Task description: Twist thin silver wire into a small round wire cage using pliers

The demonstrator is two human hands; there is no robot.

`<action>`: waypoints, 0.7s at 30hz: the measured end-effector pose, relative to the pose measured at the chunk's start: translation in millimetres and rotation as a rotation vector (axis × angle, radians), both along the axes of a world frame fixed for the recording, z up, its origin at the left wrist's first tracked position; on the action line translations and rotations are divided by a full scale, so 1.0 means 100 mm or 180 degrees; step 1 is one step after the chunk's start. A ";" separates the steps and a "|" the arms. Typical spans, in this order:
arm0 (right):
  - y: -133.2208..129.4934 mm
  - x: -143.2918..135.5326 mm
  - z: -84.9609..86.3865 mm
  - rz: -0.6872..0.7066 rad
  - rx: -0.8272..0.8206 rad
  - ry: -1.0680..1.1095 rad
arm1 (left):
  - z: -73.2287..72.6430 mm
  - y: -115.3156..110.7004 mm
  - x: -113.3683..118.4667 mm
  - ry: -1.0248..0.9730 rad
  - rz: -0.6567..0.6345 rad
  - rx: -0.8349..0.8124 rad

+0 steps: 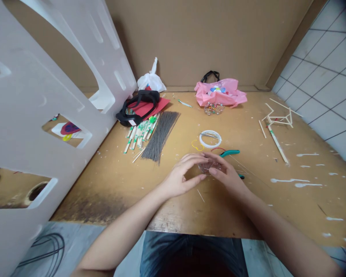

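Both hands in close over the desk (pixel 184 207): left hand (pixel 180 175) and right hand (pixel 229 175) face each other around a small clear, wiry piece (pixel 210 166). That piece sits between them, low over the desk near the middle, partly covered. Left thumb and forefinger apart, tips at its left side; right fingers curve over its top and right side, thumb at the front. Can't tell if either hand's fingers are clamped on it.

Teal-handled pliers (pixel 230 153) just beyond the right hand, partly hidden by it. Single thin wire (pixel 201 195) lies nearer the front edge. Past the hands: white ring (pixel 210 146) with thin wires across it, yellow loop (pixel 197 148) just left of it.

Left side: grey wire bundle (pixel 162 134) beside green-and-white stick packets (pixel 137 135), black strap (pixel 155 98) on a red sheet (pixel 163 104). Far back: white bag (pixel 151 81), pink bag (pixel 202 96), bent-wire piece (pixel 213 109) in front of the pink one. Far right: wooden-stick frame (pixel 281 122).
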State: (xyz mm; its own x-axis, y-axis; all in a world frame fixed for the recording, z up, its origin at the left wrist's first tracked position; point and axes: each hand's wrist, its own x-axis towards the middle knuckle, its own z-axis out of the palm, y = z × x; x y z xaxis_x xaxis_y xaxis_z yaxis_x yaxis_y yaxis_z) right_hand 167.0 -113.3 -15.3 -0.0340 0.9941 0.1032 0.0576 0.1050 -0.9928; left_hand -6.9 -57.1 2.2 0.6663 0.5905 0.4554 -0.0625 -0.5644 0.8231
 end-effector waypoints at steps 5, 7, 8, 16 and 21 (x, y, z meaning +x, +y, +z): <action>0.03 0.00 -0.07 0.0290 -0.0588 0.0463 | -0.07 0.00 0.04 -0.0041 -0.0080 -0.1651; 0.03 0.00 -0.09 0.0186 -0.0681 0.0590 | -0.12 0.04 0.05 -0.0397 -0.0028 -0.2478; 0.04 0.00 -0.09 0.0086 -0.0687 0.0615 | -0.14 0.07 0.06 -0.0599 -0.0035 -0.2861; 0.04 0.01 0.03 0.0076 -0.1121 0.1279 | -0.21 0.15 0.06 -0.0838 -0.0379 -0.4312; 0.05 0.01 0.06 0.0013 -0.1321 0.1688 | -0.20 0.17 0.05 -0.0776 -0.0299 -0.4285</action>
State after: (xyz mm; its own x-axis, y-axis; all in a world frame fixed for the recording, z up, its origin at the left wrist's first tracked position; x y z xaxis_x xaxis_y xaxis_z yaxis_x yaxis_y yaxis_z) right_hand 168.2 -107.9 -9.4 -0.0879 0.9549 -0.2835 -0.4486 -0.2920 -0.8447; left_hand -1.8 -40.2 -17.9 0.7142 0.6233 -0.3184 -0.2767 0.6694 0.6895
